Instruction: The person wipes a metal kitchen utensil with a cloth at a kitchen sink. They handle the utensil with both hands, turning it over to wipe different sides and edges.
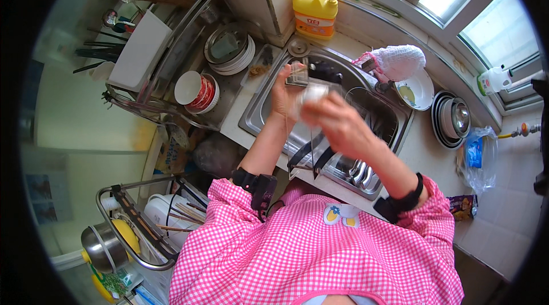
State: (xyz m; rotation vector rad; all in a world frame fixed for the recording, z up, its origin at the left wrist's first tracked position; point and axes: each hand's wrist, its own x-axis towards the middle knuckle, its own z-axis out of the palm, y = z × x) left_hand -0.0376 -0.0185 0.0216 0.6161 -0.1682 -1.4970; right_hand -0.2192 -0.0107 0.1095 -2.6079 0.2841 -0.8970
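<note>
Over a stainless steel double sink (pixel 268 109), my left hand (pixel 283 92) grips a thin-framed wire or metal holder (pixel 312 150), whose exact kind I cannot tell. Its upper part looks clear or shiny, near my left fingertips, and its thin legs and dark bars reach down over the sink's front edge. My right hand (pixel 345 127), blurred, presses a white cloth or scrubber (pixel 314 92) against the holder, close to my left palm. Metal utensils or dishes (pixel 358 172) lie in the near right part of the sink. A round wire rack (pixel 364 99) stands in the far basin.
Stacked plates (pixel 240 62) and red-patterned bowls (pixel 203 94) stand left. A yellow detergent jug (pixel 315 15) is behind the sink. A white mesh cloth (pixel 399 62), a white bowl (pixel 416 90), nested basins (pixel 452 120) and a plastic bag (pixel 480 159) are right. A metal-framed rack (pixel 133 223) is lower left.
</note>
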